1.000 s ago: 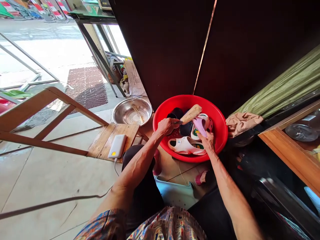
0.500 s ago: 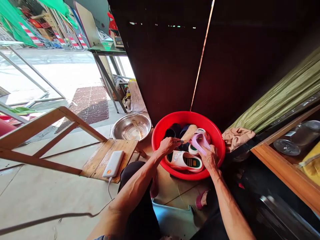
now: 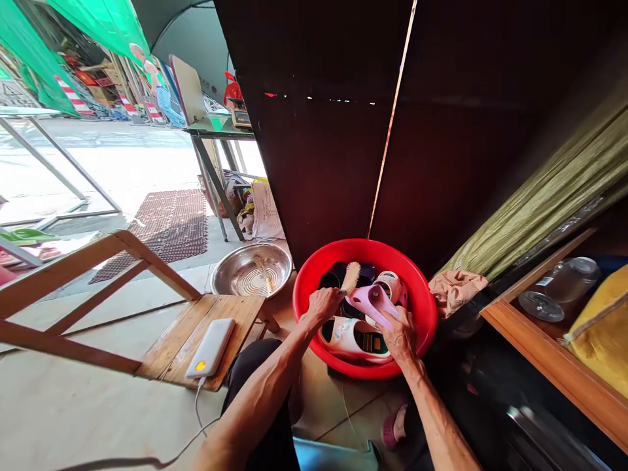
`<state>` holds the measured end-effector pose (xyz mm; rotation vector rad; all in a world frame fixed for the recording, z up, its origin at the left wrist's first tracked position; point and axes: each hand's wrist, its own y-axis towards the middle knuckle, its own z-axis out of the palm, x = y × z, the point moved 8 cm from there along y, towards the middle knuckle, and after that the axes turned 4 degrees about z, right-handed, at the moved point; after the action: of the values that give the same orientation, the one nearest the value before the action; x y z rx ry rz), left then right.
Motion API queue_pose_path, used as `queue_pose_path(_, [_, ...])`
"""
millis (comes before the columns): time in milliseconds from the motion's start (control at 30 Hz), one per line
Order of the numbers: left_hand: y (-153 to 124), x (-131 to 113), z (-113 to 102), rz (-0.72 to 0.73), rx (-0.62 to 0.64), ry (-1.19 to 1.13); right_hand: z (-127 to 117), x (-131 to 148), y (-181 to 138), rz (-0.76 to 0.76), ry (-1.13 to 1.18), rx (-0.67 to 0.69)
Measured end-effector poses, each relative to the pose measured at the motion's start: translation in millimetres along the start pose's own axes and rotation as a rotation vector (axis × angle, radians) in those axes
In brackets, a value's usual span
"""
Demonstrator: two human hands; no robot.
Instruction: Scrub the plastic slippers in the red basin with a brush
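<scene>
A red plastic basin [image 3: 366,252] sits low in the view, holding several slippers. My left hand [image 3: 324,309] grips a scrubbing brush [image 3: 351,277] with pale bristles, its head standing over dark slippers [image 3: 332,280]. My right hand [image 3: 401,337] holds a lilac-pink slipper [image 3: 371,305] up inside the basin, close to the brush. Beneath my hands lies a white slipper with a green insole [image 3: 347,340]. Another white and pink slipper [image 3: 390,288] rests at the far side. The brush's handle is hidden by my left hand.
A steel basin [image 3: 250,275] with a brush in it stands left of the red one. A wooden board [image 3: 216,333] carries a white power bank [image 3: 209,348] with a cable. A crumpled beige cloth [image 3: 457,292] lies right, beside a wooden shelf [image 3: 549,366] holding a glass jar [image 3: 559,289].
The view has tilted up, so the basin sits lower in the frame. The brush has turned more upright, and the pink slipper has swung toward the left hand.
</scene>
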<state>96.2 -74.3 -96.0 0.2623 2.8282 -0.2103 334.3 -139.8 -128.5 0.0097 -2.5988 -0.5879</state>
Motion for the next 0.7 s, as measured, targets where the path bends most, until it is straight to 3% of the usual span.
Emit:
queue_pose_path(67, [-4, -7, -1, 0.038, -0.034, -0.016, 0, -12, 0, 0.181, 0.140, 0.031])
queue_pose_path(200, [-28, -34, 7, 0.272, -0.089, -0.100, 21, -52, -11, 0.651, 0.592, 0.184])
queue_pose_path(333, [-40, -56, 29, 0.520, 0.008, -0.175, 52, -77, -25, 1.010, 1.098, 0.203])
queue_pose_path(433, [-31, -50, 32, 0.502, 0.035, -0.162, 65, -76, -31, 1.149, 1.332, 0.293])
queue_pose_path(533, [-17, -27, 25, 0.269, 0.027, -0.065, 64, -73, -36, 1.238, 1.398, 0.332])
queue_pose_path(600, [-16, -19, 23, 0.165, 0.028, -0.023, 62, -71, -34, 1.221, 1.418, 0.353])
queue_pose_path(700, [-27, -32, 30, 0.265, 0.006, -0.060, 58, -74, -29, 1.156, 1.412, 0.308])
